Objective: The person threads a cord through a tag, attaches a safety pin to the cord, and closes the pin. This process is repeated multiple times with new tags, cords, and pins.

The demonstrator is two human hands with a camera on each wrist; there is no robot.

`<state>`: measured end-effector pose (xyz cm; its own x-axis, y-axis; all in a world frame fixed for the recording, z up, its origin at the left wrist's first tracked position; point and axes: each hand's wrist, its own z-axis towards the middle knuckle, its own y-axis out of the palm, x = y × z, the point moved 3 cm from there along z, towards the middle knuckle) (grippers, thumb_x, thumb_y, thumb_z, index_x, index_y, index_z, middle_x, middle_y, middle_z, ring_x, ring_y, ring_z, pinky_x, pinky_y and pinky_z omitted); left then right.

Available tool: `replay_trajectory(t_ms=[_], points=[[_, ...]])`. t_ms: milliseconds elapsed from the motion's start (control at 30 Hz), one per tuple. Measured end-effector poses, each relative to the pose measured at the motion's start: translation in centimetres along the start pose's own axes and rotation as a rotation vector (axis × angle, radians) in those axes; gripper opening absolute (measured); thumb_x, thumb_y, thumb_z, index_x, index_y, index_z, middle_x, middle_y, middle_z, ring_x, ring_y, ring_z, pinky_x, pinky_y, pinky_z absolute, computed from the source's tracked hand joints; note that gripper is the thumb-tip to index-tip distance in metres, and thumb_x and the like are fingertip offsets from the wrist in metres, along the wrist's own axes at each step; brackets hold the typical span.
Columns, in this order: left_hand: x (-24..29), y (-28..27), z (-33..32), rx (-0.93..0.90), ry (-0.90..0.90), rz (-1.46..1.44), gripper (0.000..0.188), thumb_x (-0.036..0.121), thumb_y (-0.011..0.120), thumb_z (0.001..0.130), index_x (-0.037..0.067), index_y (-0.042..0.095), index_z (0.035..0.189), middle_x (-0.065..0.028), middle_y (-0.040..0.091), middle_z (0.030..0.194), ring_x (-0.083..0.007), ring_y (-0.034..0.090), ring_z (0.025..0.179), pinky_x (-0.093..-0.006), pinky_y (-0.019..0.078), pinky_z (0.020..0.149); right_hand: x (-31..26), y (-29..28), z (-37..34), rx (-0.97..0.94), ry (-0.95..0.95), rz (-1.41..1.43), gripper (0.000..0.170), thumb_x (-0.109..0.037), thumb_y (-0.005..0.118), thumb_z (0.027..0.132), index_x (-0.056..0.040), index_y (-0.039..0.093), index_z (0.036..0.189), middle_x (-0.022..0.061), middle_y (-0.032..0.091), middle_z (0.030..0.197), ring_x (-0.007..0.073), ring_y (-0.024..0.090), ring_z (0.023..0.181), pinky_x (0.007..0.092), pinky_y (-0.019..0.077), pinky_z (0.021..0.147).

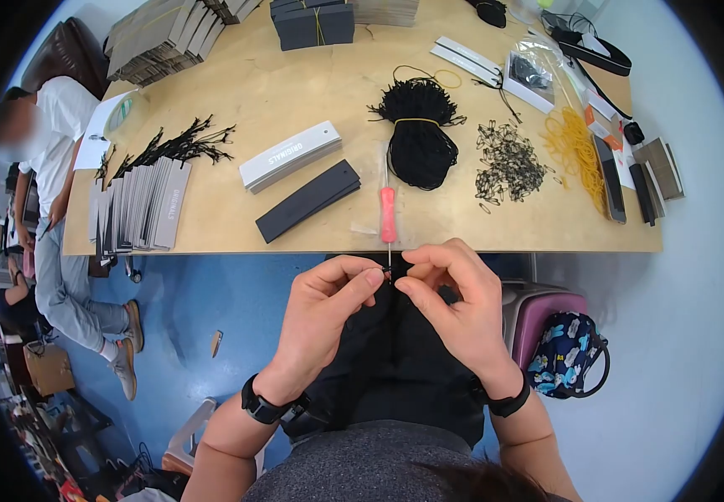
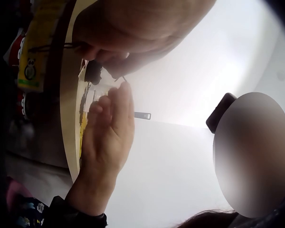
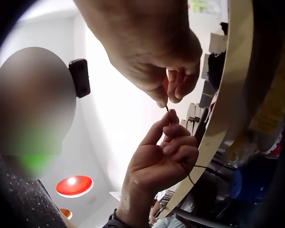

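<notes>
Just in front of the table edge, my left hand (image 1: 316,314) and right hand (image 1: 461,305) meet fingertip to fingertip. Each pinches a thin black cord (image 3: 167,109) between thumb and index finger, and a short piece shows in the gap. A loose strand of cord hangs beside the left hand in the right wrist view. Directly beyond the fingers lies a hook tool with a red handle (image 1: 388,216), its thin metal shaft running toward the hands. Past it sits a bundle of black cords (image 1: 423,155), tied with a yellow band.
On the table (image 1: 220,226) are grey tags (image 1: 291,156), dark tags (image 1: 309,201), and strung tags (image 1: 140,209) at left. Small black pins (image 1: 510,163), yellow rubber bands (image 1: 575,151) and a phone (image 1: 610,180) lie right. Another person (image 1: 65,167) sits left.
</notes>
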<state>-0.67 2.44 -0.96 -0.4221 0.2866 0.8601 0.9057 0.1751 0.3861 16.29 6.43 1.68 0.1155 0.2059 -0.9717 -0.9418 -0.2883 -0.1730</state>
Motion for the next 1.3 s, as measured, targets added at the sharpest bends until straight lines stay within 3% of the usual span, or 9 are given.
replay_trajectory(t_ms=[67, 267, 500, 567, 700, 867, 933, 1067, 1300], points=[[0.0, 0.0, 0.0, -0.012, 0.014, 0.004, 0.015, 0.01, 0.07, 0.094, -0.001, 0.072, 0.104, -0.0008, 0.07, 0.089, -0.0056, 0.058, 0.077, -0.0202, 0.0463, 0.07, -1.7, -0.3, 0.2, -0.02, -0.174, -0.264, 0.026, -0.001, 0.076, 0.084, -0.0032, 0.067, 0.108, 0.0069, 0.061, 0.089, 0.0158, 0.064, 0.07, 0.0278, 0.0515, 0.06], [0.1, 0.1, -0.1, -0.038, 0.045, 0.075, 0.013, 0.012, 0.071, 0.094, 0.002, 0.072, 0.102, -0.001, 0.068, 0.086, -0.0049, 0.058, 0.077, -0.0192, 0.0421, 0.066, -1.7, -0.2, 0.9, -0.052, -0.456, -0.553, 0.022, 0.0, 0.077, 0.077, -0.0046, 0.066, 0.095, 0.008, 0.055, 0.083, 0.0242, 0.061, 0.069, 0.0336, 0.0503, 0.058], [-0.7, -1.2, -0.4, -0.166, -0.091, -0.051, 0.017, 0.011, 0.066, 0.097, 0.0, 0.071, 0.109, -0.0029, 0.068, 0.088, -0.0049, 0.052, 0.073, -0.0221, 0.0416, 0.064, -2.3, -0.5, 2.1, -0.018, -0.54, -0.546, 0.022, 0.002, 0.075, 0.071, -0.0047, 0.06, 0.085, 0.008, 0.053, 0.079, 0.0259, 0.059, 0.068, 0.0352, 0.0495, 0.058], [-0.8, -0.9, -0.8, -0.213, -0.144, -0.398, 0.015, 0.013, 0.064, 0.099, 0.004, 0.071, 0.108, -0.0056, 0.066, 0.092, -0.0068, 0.047, 0.069, -0.0216, 0.0357, 0.062, -1.8, -0.4, 2.2, 0.025, -0.589, -0.618, 0.022, 0.001, 0.076, 0.07, -0.005, 0.06, 0.085, 0.0079, 0.053, 0.078, 0.0258, 0.059, 0.068, 0.0354, 0.0495, 0.058], [-0.6, -0.4, -0.7, -0.184, -0.116, -0.511, 0.013, 0.009, 0.067, 0.096, 0.002, 0.073, 0.105, -0.0068, 0.066, 0.095, -0.0096, 0.05, 0.071, -0.0222, 0.0379, 0.064, -1.4, 1.0, 0.7, -0.058, -0.569, -0.583, 0.021, -0.001, 0.076, 0.071, -0.0062, 0.06, 0.083, 0.0073, 0.054, 0.078, 0.0248, 0.06, 0.067, 0.0347, 0.0495, 0.057], [1.7, 0.0, -1.1, -0.033, 0.671, 0.802, 0.02, -0.003, 0.077, 0.08, 0.001, 0.076, 0.1, -0.006, 0.067, 0.091, -0.0145, 0.061, 0.076, -0.0267, 0.0484, 0.065, -1.4, 0.6, -0.4, -0.068, -0.341, -0.439, 0.016, -0.002, 0.076, 0.078, -0.0049, 0.061, 0.084, 0.0077, 0.055, 0.077, 0.0207, 0.059, 0.062, 0.0313, 0.0483, 0.054], [1.8, 0.4, -1.4, -0.036, 0.777, 0.913, 0.022, -0.004, 0.077, 0.078, 0.002, 0.076, 0.099, -0.0058, 0.067, 0.089, -0.0149, 0.063, 0.076, -0.0271, 0.0493, 0.065, -0.9, 0.3, -0.5, -0.117, -0.023, -0.184, 0.013, -0.004, 0.075, 0.083, -0.0031, 0.063, 0.088, 0.0068, 0.057, 0.079, 0.0159, 0.06, 0.062, 0.0287, 0.048, 0.055], [2.2, 0.9, -2.0, 0.026, 0.917, 1.069, 0.019, -0.004, 0.077, 0.077, 0.002, 0.074, 0.096, -0.0061, 0.067, 0.089, -0.0167, 0.065, 0.078, -0.0282, 0.0509, 0.069, -0.3, 0.2, -0.7, -0.155, 0.127, -0.067, 0.013, -0.007, 0.074, 0.087, -0.0025, 0.064, 0.093, 0.006, 0.059, 0.082, 0.0125, 0.059, 0.062, 0.0264, 0.0484, 0.058], [2.1, 0.1, -1.0, -0.207, 0.279, 0.35, 0.01, 0.0, 0.069, 0.091, -0.002, 0.069, 0.101, -0.0075, 0.068, 0.093, -0.0166, 0.066, 0.083, -0.0294, 0.0538, 0.08, -2.1, -0.5, 0.2, -0.145, -0.245, -0.286, 0.015, -0.008, 0.075, 0.084, -0.004, 0.063, 0.093, 0.0069, 0.057, 0.087, 0.0238, 0.061, 0.075, 0.0353, 0.05, 0.062]])
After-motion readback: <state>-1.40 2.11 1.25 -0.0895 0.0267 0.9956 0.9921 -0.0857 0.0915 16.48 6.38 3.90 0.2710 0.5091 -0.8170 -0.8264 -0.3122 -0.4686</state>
